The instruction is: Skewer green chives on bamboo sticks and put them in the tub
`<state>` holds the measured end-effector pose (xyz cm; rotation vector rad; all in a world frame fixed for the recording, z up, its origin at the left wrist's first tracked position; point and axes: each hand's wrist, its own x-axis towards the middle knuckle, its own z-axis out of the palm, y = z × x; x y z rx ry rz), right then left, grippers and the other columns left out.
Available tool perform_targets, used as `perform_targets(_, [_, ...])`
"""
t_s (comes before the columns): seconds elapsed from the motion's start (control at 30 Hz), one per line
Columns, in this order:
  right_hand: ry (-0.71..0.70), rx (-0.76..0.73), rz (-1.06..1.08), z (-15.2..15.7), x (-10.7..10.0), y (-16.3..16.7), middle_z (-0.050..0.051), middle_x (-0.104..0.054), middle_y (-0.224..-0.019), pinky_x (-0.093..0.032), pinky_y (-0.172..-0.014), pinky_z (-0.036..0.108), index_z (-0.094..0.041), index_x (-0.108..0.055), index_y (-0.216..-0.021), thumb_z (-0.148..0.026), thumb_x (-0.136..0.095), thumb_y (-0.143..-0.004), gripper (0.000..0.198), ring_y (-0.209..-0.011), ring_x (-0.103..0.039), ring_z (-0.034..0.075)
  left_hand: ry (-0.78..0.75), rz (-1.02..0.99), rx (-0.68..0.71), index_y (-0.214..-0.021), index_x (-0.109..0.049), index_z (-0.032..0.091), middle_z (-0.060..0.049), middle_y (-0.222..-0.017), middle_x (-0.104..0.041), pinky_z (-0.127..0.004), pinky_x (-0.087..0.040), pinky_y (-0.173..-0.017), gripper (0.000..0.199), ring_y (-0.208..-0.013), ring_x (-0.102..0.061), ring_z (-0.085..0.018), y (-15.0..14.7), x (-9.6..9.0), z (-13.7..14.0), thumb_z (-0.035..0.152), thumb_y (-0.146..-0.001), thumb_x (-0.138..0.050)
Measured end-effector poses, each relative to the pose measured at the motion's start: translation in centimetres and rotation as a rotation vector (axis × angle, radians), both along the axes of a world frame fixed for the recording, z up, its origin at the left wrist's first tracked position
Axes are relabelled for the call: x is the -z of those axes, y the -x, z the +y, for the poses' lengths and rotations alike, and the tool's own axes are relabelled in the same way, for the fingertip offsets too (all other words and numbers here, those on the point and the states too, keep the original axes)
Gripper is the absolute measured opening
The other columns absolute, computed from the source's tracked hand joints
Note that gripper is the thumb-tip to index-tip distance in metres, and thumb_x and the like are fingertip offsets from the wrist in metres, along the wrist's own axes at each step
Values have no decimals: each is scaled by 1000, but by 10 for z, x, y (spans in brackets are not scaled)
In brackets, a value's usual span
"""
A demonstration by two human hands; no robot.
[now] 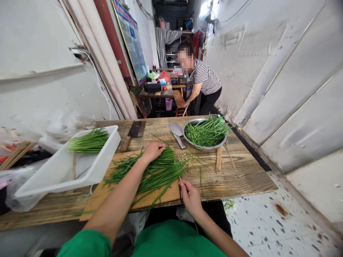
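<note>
Long garlic chives (160, 178) lie spread on a wooden cutting board (171, 194), their cut ends to the right. My left hand (154, 151) rests at the far edge of the chives, its fingers closed on them. Low on the right, my right hand (190, 196) pinches a thin wooden skewer (180, 179) at the near edge of the chives. How far the skewer runs into the chives is hidden. Small chive trimmings (184, 159) are scattered by the cut ends.
Behind the board lie a dark cleaver (136, 129) and a metal-handled cleaver (176, 130). A steel bowl (186, 140) of chives stands right, near loose skewers (219, 159). A white tray (109, 142) holds more chives. Beyond the wooden table (249, 178), a person (205, 76) bends over.
</note>
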<state>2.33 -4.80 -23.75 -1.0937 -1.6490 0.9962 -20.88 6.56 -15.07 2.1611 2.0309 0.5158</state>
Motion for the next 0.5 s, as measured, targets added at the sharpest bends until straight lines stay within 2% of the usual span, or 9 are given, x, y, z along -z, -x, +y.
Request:
perform_targets(0.1, [6,-5,-8,0,1,0,0,-56,-52,-36,-42,19,-17,-63,-82,-41,-36,-88,36,-48,-54,14,7,-65,-8,-86,-70,22,-3,-89,-70,-27,-42,-69,27,-81,-62,-19,4,4,1,33,-78,-47])
perform_targets(0.23, [0,-7,-3,1,3,1,0,-56,-52,-36,-42,19,-17,-63,-84,-40,-36,-89,36,-48,-54,14,-55,-116,-8,-88,-69,21,-3,-91,-69,-27,-43,-73,26,-83,-61,-19,2,-6,-4,33,-77,-49])
perform_targets(0.37, [-1,3,10,0,3,1,0,-56,-52,-36,-42,19,-16,-63,-84,-40,-36,-88,36,-48,-53,13,-109,-277,50,-90,-68,20,-2,-86,-70,-25,-45,-71,28,-77,-62,-16,-13,-18,-21,37,-78,-49])
perform_targets(0.5, [2,25,25,0,1,1,0,-56,-52,-37,-42,19,-16,-63,-83,-40,-37,-88,36,-48,-53,13,-98,-397,49,-90,-68,20,-1,-81,-69,-25,-45,-69,28,-70,-61,-15,-34,-14,-44,39,-77,-51])
